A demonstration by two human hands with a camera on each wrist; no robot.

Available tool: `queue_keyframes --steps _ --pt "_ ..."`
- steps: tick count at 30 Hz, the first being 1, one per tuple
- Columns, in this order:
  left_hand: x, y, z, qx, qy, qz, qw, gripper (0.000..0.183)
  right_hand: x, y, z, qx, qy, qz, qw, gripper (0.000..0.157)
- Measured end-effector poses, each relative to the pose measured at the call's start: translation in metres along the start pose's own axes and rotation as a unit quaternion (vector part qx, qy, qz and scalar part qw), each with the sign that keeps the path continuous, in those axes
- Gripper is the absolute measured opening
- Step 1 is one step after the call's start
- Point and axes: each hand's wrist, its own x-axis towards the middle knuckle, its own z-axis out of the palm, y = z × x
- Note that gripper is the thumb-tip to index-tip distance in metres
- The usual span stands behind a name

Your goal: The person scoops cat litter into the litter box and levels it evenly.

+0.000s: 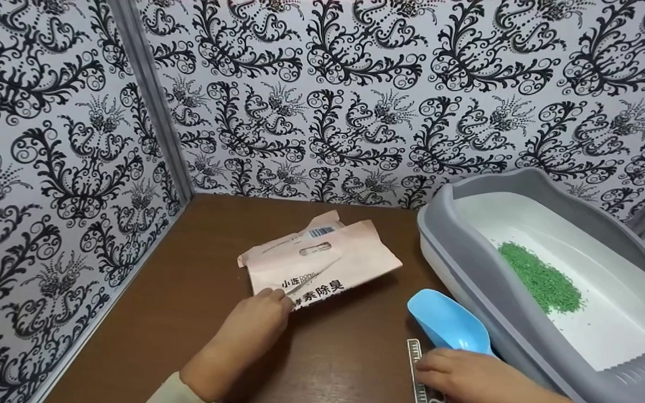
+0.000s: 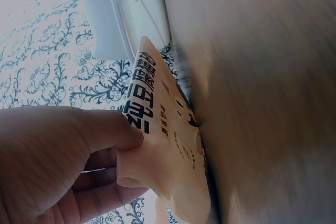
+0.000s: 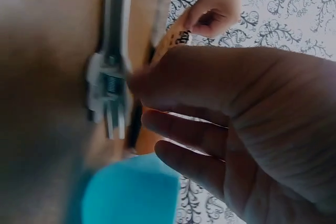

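Observation:
A pale pink printed bag with black lettering lies on the brown table, rather flat. My left hand pinches its near edge between thumb and fingers; the left wrist view shows the thumb on the lettered face of the bag. At the lower right, my right hand is beside a long narrow clip-like piece, pale, with a small spring at one end. The thumb reaches that piece; the other fingers are spread apart from it. A blue scoop lies just beyond this hand.
A grey-rimmed litter box stands on the right, with a heap of green pellets on its white floor. Patterned panels close off the back and left of the brown table.

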Motion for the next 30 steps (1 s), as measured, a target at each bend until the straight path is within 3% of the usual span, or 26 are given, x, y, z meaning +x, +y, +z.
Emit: queue_keyframes --steps 5,10,17,26,30 --pt "0.000 0.001 -0.001 -0.010 0.001 0.000 0.9999 0.019 -0.008 -0.002 0.014 -0.032 -0.017 -0.029 0.999 0.041" --pt "0.000 0.000 -0.001 -0.015 0.004 -0.001 0.9999 0.020 -0.004 0.000 0.023 -0.071 -0.005 -0.051 0.996 0.037" --pt "0.000 -0.002 0.000 -0.005 0.010 0.007 0.9999 0.020 0.000 0.001 0.020 -0.067 0.002 -0.045 0.997 0.037" --pt "0.002 0.000 -0.006 -0.026 -0.022 -0.008 0.9994 0.018 0.000 -0.002 0.016 -0.032 0.024 -0.020 0.999 0.032" --pt "0.001 0.001 -0.006 -0.026 -0.020 -0.008 0.9994 0.019 0.001 -0.001 0.018 -0.019 0.024 -0.021 0.999 0.033"
